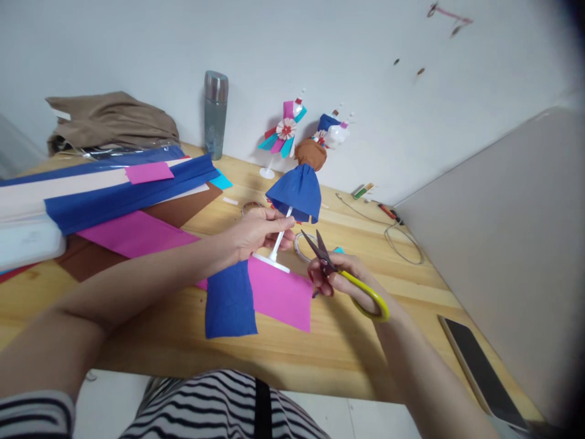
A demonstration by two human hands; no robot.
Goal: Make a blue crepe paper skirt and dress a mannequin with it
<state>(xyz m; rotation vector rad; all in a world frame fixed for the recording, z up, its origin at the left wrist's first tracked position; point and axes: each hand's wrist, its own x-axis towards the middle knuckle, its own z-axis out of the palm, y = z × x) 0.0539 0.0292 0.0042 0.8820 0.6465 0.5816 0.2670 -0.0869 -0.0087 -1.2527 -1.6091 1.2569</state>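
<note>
Near the middle, my left hand [269, 230] is closed around the white stem of a small dress-form mannequin [299, 186]. It wears a blue paper skirt and a brown wrapped top, and tilts to the right. Its round white base is over a pink paper piece [286, 296]; whether they touch, I cannot tell. A blue paper piece [231, 305] overlaps the pink one on the left. To the right, my right hand [340, 275] grips scissors [325, 255] with yellow handles, their dark blades parted and pointing up-left toward the skirt, not touching it.
Two dressed mannequins [287, 128] stand by the wall, the right one partly hidden. A bottle [216, 116], brown cloth [119, 122] and paper strips [137, 195] lie left and behind. Tape rolls [298, 249] sit behind my hands. A phone [479, 369] and cable [406, 259] are right.
</note>
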